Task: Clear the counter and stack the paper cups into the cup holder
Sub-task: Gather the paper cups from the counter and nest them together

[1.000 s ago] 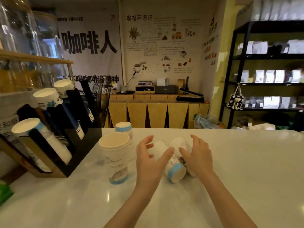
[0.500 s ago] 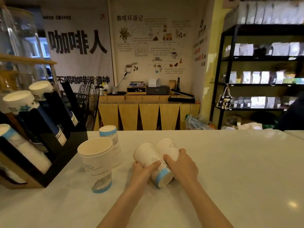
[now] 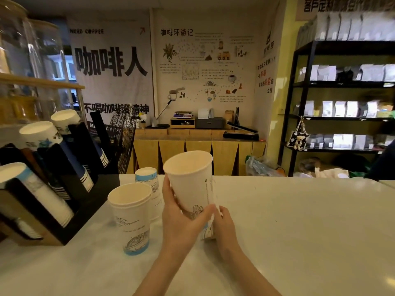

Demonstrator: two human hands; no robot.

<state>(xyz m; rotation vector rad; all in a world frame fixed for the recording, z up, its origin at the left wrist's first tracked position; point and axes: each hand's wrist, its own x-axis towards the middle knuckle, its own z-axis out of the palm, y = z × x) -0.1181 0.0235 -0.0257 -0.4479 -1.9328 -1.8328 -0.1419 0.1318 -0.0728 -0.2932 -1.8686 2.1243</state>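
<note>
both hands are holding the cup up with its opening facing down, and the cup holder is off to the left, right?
Not quite: the head view shows the held cup with its opening facing up, tilted slightly toward the camera. The rest stands: the left hand and right hand both hold it, and the cup holder sits to the left.

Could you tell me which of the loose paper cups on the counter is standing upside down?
The smaller blue-banded cup at the back, behind the upright cup. Its closed base faces up, while the upright cup and the held cup show open mouths.
</note>
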